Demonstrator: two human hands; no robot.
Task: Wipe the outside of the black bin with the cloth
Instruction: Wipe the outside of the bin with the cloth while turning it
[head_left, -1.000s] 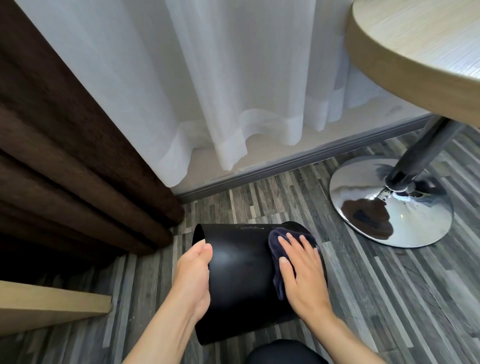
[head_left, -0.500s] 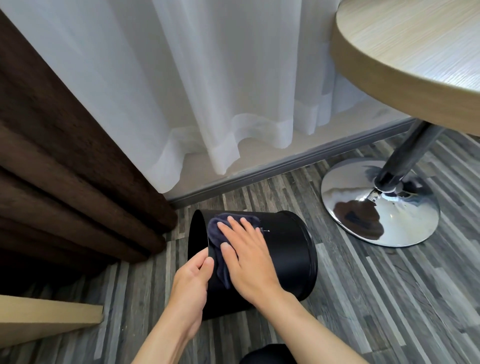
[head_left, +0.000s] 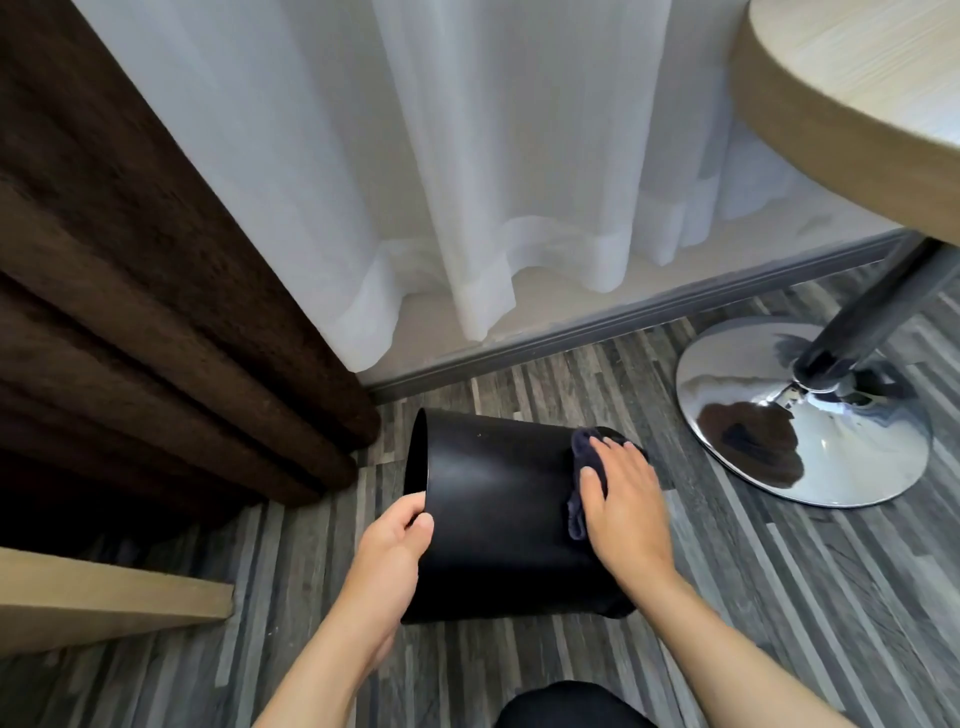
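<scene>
The black bin lies on its side on the grey plank floor, its open mouth facing left. My left hand grips the rim at the mouth, thumb over the edge. My right hand presses flat on a dark blue cloth against the bin's outer wall near its base end on the right. Most of the cloth is hidden beneath my palm.
A brown curtain hangs at the left and a white sheer curtain behind the bin. A round wooden table stands right on a chrome base. A wooden board edge sits at lower left. My dark knee shows at the bottom.
My right hand slid the cloth from the bin's right end to near the mouth, then back to the right end. The left hand kept its hold on the rim.
</scene>
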